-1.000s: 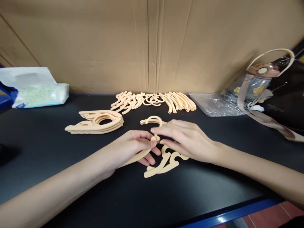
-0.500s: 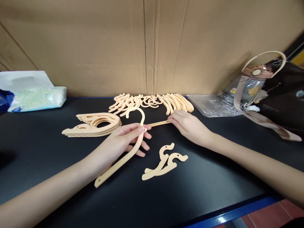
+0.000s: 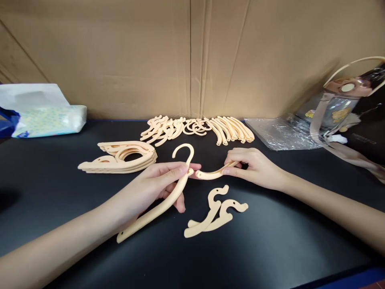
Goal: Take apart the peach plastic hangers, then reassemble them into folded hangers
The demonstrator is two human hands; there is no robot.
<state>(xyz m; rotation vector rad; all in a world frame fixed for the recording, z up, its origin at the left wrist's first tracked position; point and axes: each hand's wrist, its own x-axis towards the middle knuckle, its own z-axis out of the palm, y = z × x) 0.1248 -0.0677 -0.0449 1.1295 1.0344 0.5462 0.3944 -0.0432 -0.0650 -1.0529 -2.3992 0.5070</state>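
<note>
My left hand [image 3: 168, 178] pinches a cream plastic hanger hook [image 3: 189, 150] together with a curved hanger arm [image 3: 150, 212], where the two meet under the thumb. That arm slants down toward the lower left. To the right, my right hand [image 3: 252, 166] grips another curved hanger arm [image 3: 209, 175], its holed end pointing left, a small gap away from the hook's base. Between and below my hands lie two short S-shaped hanger pieces [image 3: 207, 220], one overlapping the other on the black table [image 3: 270, 249].
Folded hangers [image 3: 132, 158] are stacked behind my left hand. Loose S-shaped pieces [image 3: 164, 130], hooks [image 3: 197, 127] and curved arms [image 3: 233, 130] line the back against cardboard [image 3: 135, 60]. A tissue pack [image 3: 51, 118] lies left; a plastic bag [image 3: 270, 132] and strapped bottle [image 3: 343, 106] stand right.
My right hand has turned the hanger arm from edge-on to its curved side and drawn its end away from the hook. The view has shifted slightly.
</note>
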